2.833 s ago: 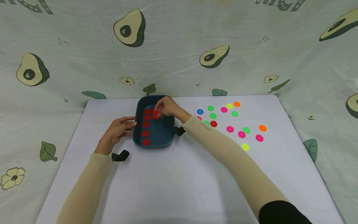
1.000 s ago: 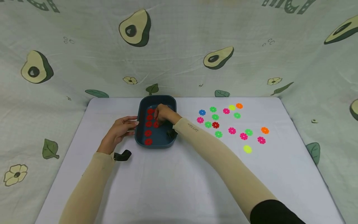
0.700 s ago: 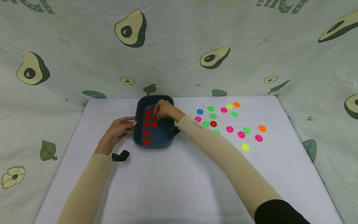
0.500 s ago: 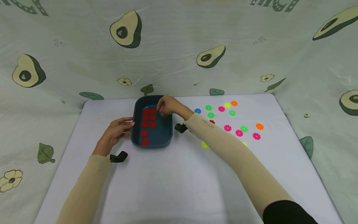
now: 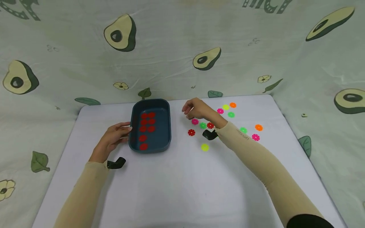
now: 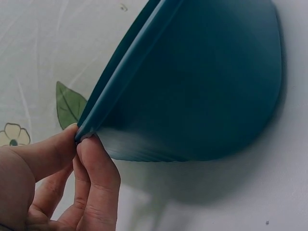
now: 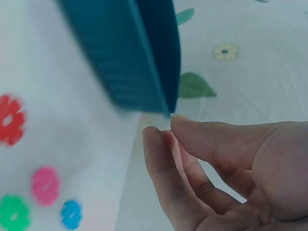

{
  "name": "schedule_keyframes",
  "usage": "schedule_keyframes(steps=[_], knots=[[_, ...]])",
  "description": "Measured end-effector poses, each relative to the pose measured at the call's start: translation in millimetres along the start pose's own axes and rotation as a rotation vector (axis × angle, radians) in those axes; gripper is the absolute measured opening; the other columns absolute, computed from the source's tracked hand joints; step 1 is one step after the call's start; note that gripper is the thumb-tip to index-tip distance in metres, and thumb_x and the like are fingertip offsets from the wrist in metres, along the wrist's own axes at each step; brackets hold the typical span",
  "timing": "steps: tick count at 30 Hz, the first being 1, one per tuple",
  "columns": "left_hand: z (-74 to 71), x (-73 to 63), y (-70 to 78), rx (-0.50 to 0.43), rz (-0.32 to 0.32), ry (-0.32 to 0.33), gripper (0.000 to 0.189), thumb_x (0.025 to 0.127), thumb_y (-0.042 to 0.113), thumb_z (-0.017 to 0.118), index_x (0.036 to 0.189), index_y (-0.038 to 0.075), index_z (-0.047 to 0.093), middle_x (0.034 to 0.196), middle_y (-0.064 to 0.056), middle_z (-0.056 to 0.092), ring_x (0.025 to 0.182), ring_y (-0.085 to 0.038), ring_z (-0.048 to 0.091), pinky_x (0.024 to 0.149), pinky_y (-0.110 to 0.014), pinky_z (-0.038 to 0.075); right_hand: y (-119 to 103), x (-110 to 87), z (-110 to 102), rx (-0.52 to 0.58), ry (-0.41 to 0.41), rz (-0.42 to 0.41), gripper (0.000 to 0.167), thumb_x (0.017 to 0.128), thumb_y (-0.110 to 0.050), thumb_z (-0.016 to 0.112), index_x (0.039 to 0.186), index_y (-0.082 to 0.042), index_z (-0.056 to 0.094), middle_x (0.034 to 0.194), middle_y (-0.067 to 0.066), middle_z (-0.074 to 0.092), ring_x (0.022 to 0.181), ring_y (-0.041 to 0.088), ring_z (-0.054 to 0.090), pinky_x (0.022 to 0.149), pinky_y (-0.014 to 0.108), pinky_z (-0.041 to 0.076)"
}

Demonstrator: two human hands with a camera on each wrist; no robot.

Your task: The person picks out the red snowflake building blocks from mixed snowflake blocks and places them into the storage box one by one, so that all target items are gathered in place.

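Observation:
A dark blue tray (image 5: 161,133) stands on the white table, holding several red notched plastic discs (image 5: 143,129) in two columns toward its left side. My left hand (image 5: 109,142) pinches the tray's left rim between thumb and fingers, as the left wrist view shows close up on the tray wall (image 6: 207,82). To the right of the tray, my right hand (image 5: 197,109) is above the table, its fingers loosely bent and nothing between them. The right wrist view shows a small gap between thumb and index finger (image 7: 159,163). A pink disc (image 5: 195,121) lies just below that hand.
Loose discs lie scattered on the right: red (image 5: 191,132), green (image 5: 202,125), yellow (image 5: 205,147) and orange (image 5: 258,127) among them. A blue disc (image 7: 71,214) shows in the right wrist view. A cloth printed with avocados (image 5: 121,33) hangs behind the table.
My right hand was inside the tray with red discs at its fingers; it has let go and moved out to the right. The tray's second column has grown. My left hand stays at the rim.

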State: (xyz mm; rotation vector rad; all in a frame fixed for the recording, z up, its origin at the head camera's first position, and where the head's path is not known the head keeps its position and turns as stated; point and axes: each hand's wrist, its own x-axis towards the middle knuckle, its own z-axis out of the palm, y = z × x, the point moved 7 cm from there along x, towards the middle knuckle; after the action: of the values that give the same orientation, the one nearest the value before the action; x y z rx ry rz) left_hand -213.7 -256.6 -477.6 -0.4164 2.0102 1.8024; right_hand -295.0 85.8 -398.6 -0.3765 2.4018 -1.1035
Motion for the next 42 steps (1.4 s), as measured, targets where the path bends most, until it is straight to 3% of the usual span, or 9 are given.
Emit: schedule_keyframes(steps=[7,14,22,29,42], knots=[[-1.3,1.6,-3.1,-0.015,0.0,-0.011,0.067,0.107,0.018,0.067,0.163,0.002,0.035,0.097,0.017,0.07,0.086,-0.003,0.067,0.076,-0.02,0.058,39.9,-20.4,-8.7,0.012,0.011,0.044,0.026,0.095,0.008,0.069,0.121,0.009,0.068,0.109,0.019,0.068,0.096,0.028,0.066,0.085,0.034,0.06],[0.2,2.1,-4.1,-0.052,-0.007,-0.033,0.067,0.108,0.016,0.065,0.164,0.003,0.032,0.098,0.015,0.07,0.086,-0.003,0.066,0.077,-0.021,0.058,73.1,-35.7,-19.1,-0.012,0.045,0.082,0.029,0.097,0.002,0.07,0.125,0.007,0.068,0.113,0.018,0.068,0.101,0.029,0.064,0.087,0.041,0.057],[-1.3,3.5,-5.1,-0.061,-0.015,-0.038,0.067,0.108,0.016,0.064,0.165,0.003,0.031,0.098,0.015,0.07,0.086,-0.003,0.066,0.076,-0.021,0.058,102.3,-44.1,-25.0,0.04,0.088,0.106,0.028,0.098,0.004,0.07,0.125,0.008,0.067,0.114,0.02,0.067,0.099,0.031,0.066,0.084,0.029,0.055],[-1.3,3.9,-4.7,-0.072,-0.018,-0.038,0.067,0.108,0.016,0.064,0.165,0.004,0.031,0.098,0.014,0.07,0.086,-0.003,0.065,0.076,-0.02,0.057,120.9,-47.0,-28.2,0.076,0.119,0.137,0.03,0.097,0.003,0.073,0.126,0.007,0.067,0.118,0.022,0.068,0.1,0.031,0.069,0.084,0.026,0.056],[-1.3,3.5,-4.8,-0.084,-0.018,-0.038,0.067,0.107,0.016,0.066,0.164,0.004,0.033,0.099,0.013,0.071,0.085,-0.004,0.066,0.076,-0.021,0.058,141.0,-51.0,-26.8,0.073,0.163,0.147,0.032,0.097,0.005,0.07,0.129,0.008,0.066,0.125,0.026,0.067,0.112,0.038,0.068,0.098,0.042,0.057]])
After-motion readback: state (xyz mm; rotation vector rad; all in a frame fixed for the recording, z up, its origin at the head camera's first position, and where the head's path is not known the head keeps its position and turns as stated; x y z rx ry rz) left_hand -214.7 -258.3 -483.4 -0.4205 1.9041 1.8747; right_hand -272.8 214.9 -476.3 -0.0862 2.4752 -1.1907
